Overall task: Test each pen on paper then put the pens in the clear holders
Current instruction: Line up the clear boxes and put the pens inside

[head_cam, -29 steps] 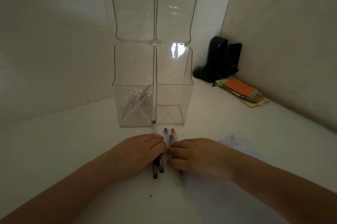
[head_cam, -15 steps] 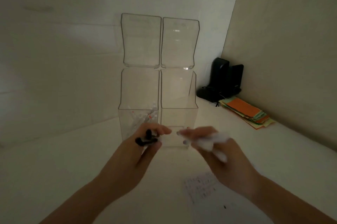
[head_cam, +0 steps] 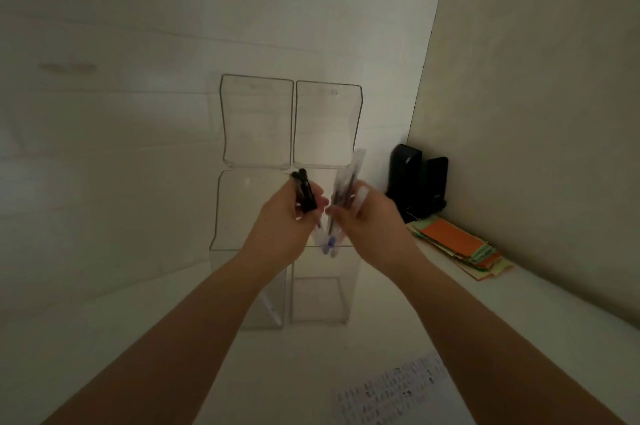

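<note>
Right hand [head_cam: 367, 220] grips upright pens [head_cam: 341, 206] tips-down over the right holder [head_cam: 320, 296] — left hand [head_cam: 280, 216] clutches black pens [head_cam: 304, 194] beside it.

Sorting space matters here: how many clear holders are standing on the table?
2, side by side against the wall: the left clear holder behind the left hand, the right clear holder below the right hand.

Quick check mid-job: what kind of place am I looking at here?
Probably a desk corner in an office or study. A white table meets two plain walls, with clear holders standing on it, a stack of coloured paper beside a black device, and a scribbled test sheet.
</note>
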Tool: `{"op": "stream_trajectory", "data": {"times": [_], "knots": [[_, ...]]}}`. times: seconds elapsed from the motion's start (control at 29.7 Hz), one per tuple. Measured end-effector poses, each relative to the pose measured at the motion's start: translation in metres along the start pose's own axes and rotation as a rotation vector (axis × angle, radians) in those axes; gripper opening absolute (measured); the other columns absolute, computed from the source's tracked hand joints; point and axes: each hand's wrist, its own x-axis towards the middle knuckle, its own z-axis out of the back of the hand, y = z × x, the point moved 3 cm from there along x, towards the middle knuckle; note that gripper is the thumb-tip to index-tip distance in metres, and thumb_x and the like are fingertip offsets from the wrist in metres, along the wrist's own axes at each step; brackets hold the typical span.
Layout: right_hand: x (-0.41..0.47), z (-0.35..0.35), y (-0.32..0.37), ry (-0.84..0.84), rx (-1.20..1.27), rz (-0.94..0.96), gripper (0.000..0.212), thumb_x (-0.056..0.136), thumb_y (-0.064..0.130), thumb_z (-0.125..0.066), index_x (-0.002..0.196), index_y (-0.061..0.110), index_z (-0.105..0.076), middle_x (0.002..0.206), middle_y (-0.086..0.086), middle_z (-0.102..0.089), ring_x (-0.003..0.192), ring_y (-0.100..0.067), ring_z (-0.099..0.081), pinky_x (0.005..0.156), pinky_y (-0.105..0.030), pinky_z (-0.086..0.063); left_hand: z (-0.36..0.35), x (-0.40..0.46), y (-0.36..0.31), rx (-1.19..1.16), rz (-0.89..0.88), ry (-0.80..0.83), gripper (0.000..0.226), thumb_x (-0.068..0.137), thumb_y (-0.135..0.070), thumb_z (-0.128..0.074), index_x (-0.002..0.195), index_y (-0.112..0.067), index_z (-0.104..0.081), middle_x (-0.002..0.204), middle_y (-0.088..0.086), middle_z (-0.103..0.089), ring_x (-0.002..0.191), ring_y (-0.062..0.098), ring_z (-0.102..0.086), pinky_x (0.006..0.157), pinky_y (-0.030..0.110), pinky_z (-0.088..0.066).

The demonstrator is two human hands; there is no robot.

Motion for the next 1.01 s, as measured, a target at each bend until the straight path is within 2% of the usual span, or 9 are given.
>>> {"op": "stream_trajectory", "data": {"times": [0.1, 0.27, 0.37, 0.47, 0.57, 0.71, 0.81, 0.94, 1.01], "knots": [[-0.002, -0.005, -0.006, 0.035, -0.088, 0.006, 0.009, 0.090, 0.022, -0.055, 0.089, 0.014, -0.055, 0.067, 0.005, -0.055, 0.059, -0.005, -0.054, 0.048, -0.007, -0.040, -0.003, -0.004, 0.002, 0.191, -0.037, 0.041, 0.012, 0.085, -0.009, -0.056, 0.092, -0.018, -0.054, 0.084, -0.002, -0.060, 0.075, 0.009, -0.058, 0.064, 0.016, -0.045], [0.001, -0.002, -0.010, 0.060, 0.060, -0.016, 0.014, 0.083, 0.019, -0.066, 0.095, 0.015, -0.059, 0.081, 0.001, -0.067, 0.072, -0.004, -0.062, 0.062, -0.014, -0.048, -0.005, -0.006, -0.001, 0.143, 0.016, 0.120, 0.018, 0.089, -0.010, -0.052, 0.103, -0.020, -0.047, 0.098, -0.010, -0.058, 0.087, -0.001, -0.058, 0.067, 0.013, -0.048], [-0.001, -0.001, -0.013, 0.067, 0.086, -0.011, 0.016, 0.083, 0.018, -0.065, 0.098, 0.020, -0.060, 0.087, 0.002, -0.069, 0.078, -0.004, -0.064, 0.067, -0.013, -0.049, -0.003, -0.008, -0.002, 0.081, -0.015, 0.095, 0.019, 0.087, -0.006, -0.054, 0.101, -0.019, -0.051, 0.097, -0.009, -0.061, 0.092, 0.006, -0.060, 0.077, 0.015, -0.049], [-0.003, 0.001, -0.015, 0.018, 0.062, 0.054, 0.014, 0.086, 0.016, -0.061, 0.098, 0.022, -0.062, 0.087, 0.009, -0.066, 0.082, 0.001, -0.061, 0.067, -0.005, -0.047, 0.002, -0.012, -0.004, 0.007, -0.083, 0.063, 0.021, 0.086, -0.002, -0.054, 0.093, -0.021, -0.055, 0.093, -0.007, -0.065, 0.091, 0.006, -0.062, 0.082, 0.017, -0.048], [-0.002, 0.013, -0.012, -0.096, 0.073, 0.083, 0.012, 0.087, 0.016, -0.059, 0.096, 0.023, -0.063, 0.089, 0.015, -0.062, 0.086, 0.002, -0.059, 0.070, -0.009, -0.046, 0.015, -0.012, -0.011, -0.013, -0.134, 0.029, 0.023, 0.085, -0.001, -0.056, 0.089, -0.023, -0.057, 0.092, -0.008, -0.065, 0.087, 0.000, -0.061, 0.079, 0.012, -0.046], [0.018, 0.041, -0.004, -0.299, 0.222, 0.043, 0.012, 0.089, 0.019, -0.056, 0.099, 0.025, -0.059, 0.097, 0.007, -0.062, 0.088, -0.002, -0.057, 0.076, -0.014, -0.043, 0.063, 0.005, -0.028, 0.002, -0.201, -0.360, 0.019, 0.086, -0.004, -0.056, 0.095, -0.021, -0.056, 0.101, -0.006, -0.058, 0.089, 0.000, -0.056, 0.073, 0.005, -0.040], [0.051, 0.044, -0.003, -0.198, 0.343, -0.153, 0.035, 0.091, 0.038, -0.049, 0.126, 0.030, -0.047, 0.123, 0.001, -0.054, 0.110, -0.016, -0.053, 0.097, -0.034, -0.042, 0.096, 0.032, -0.021, -0.090, 0.007, -0.562, 0.027, 0.092, -0.021, -0.050, 0.119, -0.022, -0.049, 0.127, 0.000, -0.044, 0.109, 0.006, -0.046, 0.084, 0.013, -0.035], [0.074, 0.030, 0.008, 0.010, 0.580, -0.295, 0.056, 0.093, 0.049, -0.039, 0.143, 0.030, -0.024, 0.142, 0.000, -0.038, 0.128, -0.023, -0.041, 0.105, -0.041, -0.035, 0.105, 0.060, -0.002, -0.210, 0.245, -0.324, 0.048, 0.095, -0.045, -0.035, 0.140, -0.030, -0.029, 0.146, -0.005, -0.033, 0.129, 0.016, -0.035, 0.110, 0.038, -0.023], [0.076, 0.024, 0.012, 0.038, 0.666, -0.316, 0.061, 0.091, 0.055, -0.037, 0.143, 0.026, -0.026, 0.147, -0.002, -0.035, 0.131, -0.022, -0.039, 0.107, -0.041, -0.033, 0.097, 0.061, -0.004, -0.288, 0.227, -0.185, 0.049, 0.095, -0.048, -0.029, 0.141, -0.030, -0.028, 0.147, -0.006, -0.032, 0.129, 0.015, -0.036, 0.109, 0.036, -0.023]]}}
